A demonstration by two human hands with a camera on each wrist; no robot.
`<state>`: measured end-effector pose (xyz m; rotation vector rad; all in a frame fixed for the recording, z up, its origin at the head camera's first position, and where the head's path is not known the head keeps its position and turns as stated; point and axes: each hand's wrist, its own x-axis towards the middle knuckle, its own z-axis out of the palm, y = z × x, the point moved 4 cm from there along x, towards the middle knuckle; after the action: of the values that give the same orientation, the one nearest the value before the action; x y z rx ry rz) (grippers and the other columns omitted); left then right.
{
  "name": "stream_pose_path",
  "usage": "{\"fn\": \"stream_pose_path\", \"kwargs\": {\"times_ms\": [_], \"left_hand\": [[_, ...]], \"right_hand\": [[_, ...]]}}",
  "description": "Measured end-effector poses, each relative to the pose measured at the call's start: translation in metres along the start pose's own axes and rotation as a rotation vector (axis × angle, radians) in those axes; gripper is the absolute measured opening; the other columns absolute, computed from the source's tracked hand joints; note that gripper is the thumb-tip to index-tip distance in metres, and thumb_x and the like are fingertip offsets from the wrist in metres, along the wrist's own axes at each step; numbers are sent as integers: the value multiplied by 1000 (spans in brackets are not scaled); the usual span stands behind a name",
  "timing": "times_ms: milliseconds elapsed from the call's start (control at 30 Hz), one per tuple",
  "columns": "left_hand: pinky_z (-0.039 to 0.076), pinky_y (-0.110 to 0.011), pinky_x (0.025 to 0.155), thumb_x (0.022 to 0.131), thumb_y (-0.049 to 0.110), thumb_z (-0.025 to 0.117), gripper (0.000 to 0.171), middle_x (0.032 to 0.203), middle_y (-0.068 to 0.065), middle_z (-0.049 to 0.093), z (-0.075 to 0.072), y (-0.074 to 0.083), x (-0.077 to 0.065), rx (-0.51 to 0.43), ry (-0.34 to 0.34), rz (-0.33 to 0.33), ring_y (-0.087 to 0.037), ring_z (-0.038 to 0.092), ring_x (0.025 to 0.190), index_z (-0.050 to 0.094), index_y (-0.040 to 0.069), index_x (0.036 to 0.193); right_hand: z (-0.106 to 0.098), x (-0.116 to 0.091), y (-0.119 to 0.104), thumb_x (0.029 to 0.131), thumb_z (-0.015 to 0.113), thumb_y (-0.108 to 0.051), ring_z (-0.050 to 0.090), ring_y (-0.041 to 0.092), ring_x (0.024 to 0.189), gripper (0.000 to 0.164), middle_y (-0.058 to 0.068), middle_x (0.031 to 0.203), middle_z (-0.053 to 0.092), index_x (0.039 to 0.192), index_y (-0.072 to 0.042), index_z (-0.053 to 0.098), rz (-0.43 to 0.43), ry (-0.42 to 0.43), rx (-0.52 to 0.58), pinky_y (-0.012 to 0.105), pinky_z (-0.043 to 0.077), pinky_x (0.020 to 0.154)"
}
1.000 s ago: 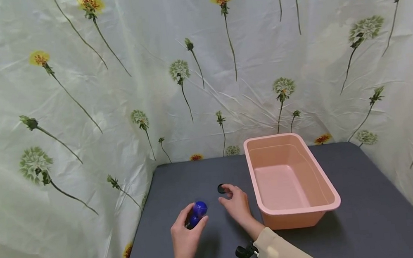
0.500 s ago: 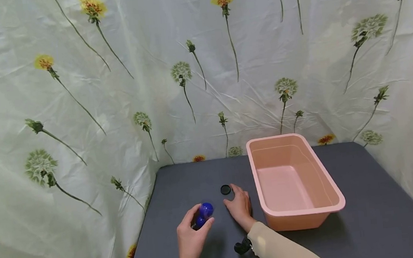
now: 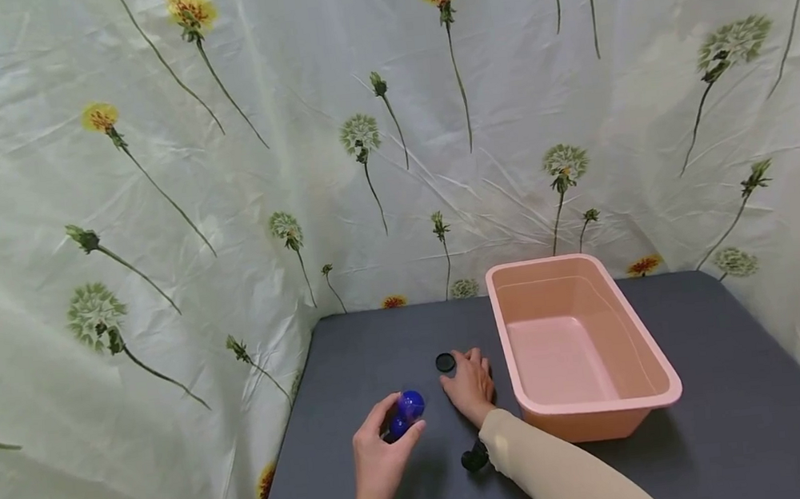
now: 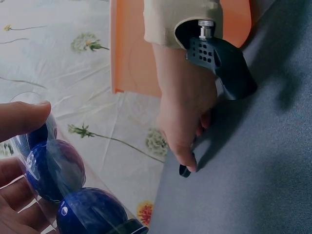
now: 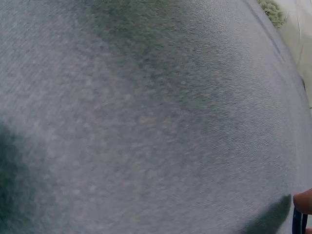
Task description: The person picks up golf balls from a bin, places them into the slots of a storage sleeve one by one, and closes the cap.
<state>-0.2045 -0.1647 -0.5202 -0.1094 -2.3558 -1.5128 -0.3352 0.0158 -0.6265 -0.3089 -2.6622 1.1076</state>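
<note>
My left hand (image 3: 383,452) grips a clear tube (image 3: 406,413) with blue balls inside, held tilted above the table. In the left wrist view the thumb presses one side of the tube, and fingers support the other. Two shiny blue balls (image 4: 92,212) show plainly there, with another dark blue shape under the thumb. A black end (image 4: 134,226) of the tube shows at the bottom edge. My right hand (image 3: 473,387) pinches a small round black lid (image 3: 445,362) by its edge, low over the table. The right wrist view catches only a fingertip (image 5: 304,201) and the lid's rim.
A pink plastic basin (image 3: 589,406) stands on the dark grey table (image 3: 380,340), just right of my right hand. A flower-printed curtain (image 3: 394,186) hangs behind the table and along its sides. A black wrist camera (image 3: 474,458) sits below the right sleeve.
The head view has swung slightly, shifting the scene right. My right hand has closed in on the black lid, its thumb coming nearer. My left hand keeps holding the tube.
</note>
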Motion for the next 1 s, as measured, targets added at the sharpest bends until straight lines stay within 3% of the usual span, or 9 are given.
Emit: {"fn": "stream_pose_path", "kwargs": {"times_ms": [133,333,467,733,1000], "left_hand": [[57,-43,82,76,26,91,53,115,0,71,2,-1,0,-2,1,-9,-19,69,101,71,13,123],[57,-42,82,75,26,91,53,115,1,71,2,-1,-3,-1,3,-17,-18,68,101,71,15,122],[57,-42,83,75,28,91,54,115,2,71,3,-3,-4,-2,-7,-44,-17,68,101,71,16,123],[56,-43,83,75,27,91,52,114,1,71,6,-5,-6,-1,-11,-59,-18,68,100,71,17,121],[57,-44,82,76,27,91,50,113,-1,71,8,-6,-6,-1,-8,-71,-18,67,99,71,18,120]], "right_hand": [[-1,0,0,76,88,-26,46,30,95,48,10,111,48,120,-16,72,-36,-6,-38,49,48,69],[2,-4,-4,74,89,-34,45,30,90,60,13,110,44,129,-20,69,-70,-49,-92,47,46,64],[5,-7,-7,75,88,-37,44,31,88,57,13,109,43,128,-22,70,-99,-61,-123,47,45,68],[3,-13,-3,74,89,-35,45,31,93,42,10,109,44,109,-17,73,-118,-17,-110,49,44,76],[-1,-20,3,76,90,-32,48,28,94,44,8,107,48,111,-12,73,-181,4,-64,46,47,79]]}}
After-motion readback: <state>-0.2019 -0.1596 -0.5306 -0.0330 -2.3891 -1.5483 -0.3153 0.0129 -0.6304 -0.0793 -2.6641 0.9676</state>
